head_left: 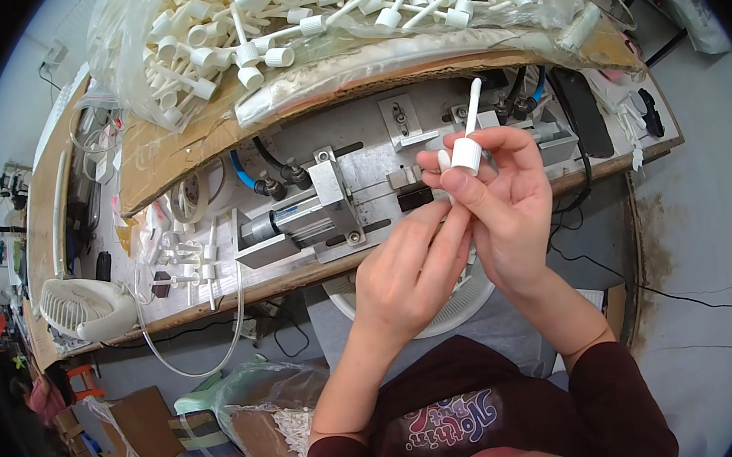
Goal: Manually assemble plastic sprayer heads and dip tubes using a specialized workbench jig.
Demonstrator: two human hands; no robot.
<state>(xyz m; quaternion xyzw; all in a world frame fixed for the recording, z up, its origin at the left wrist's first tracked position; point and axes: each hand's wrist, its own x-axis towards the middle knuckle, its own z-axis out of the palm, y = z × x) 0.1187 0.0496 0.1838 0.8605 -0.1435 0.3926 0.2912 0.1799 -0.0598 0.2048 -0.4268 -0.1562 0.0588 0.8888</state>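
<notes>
Between the thumb and fingers of my right hand (510, 203) is a white ribbed cap with a stem (466, 156), its rounded stem pointing up and away from me. Part of another small white piece (444, 160) shows beside the cap, among the same fingers. My left hand (409, 268) is closed, its fingertips pressed together against the right hand just below the cap. Whatever those left fingertips pinch is hidden. Both hands are raised in front of a metal fixture with a pneumatic cylinder (291, 222) on the bench.
A clear bag heaped with white stemmed caps (312, 11) lies on cardboard (177, 158) above the fixture. Loose caps (208, 264) and a small white fan (86, 307) sit at the left. Below my hands is a white basket (460, 312). A black phone-like slab (582, 114) lies right.
</notes>
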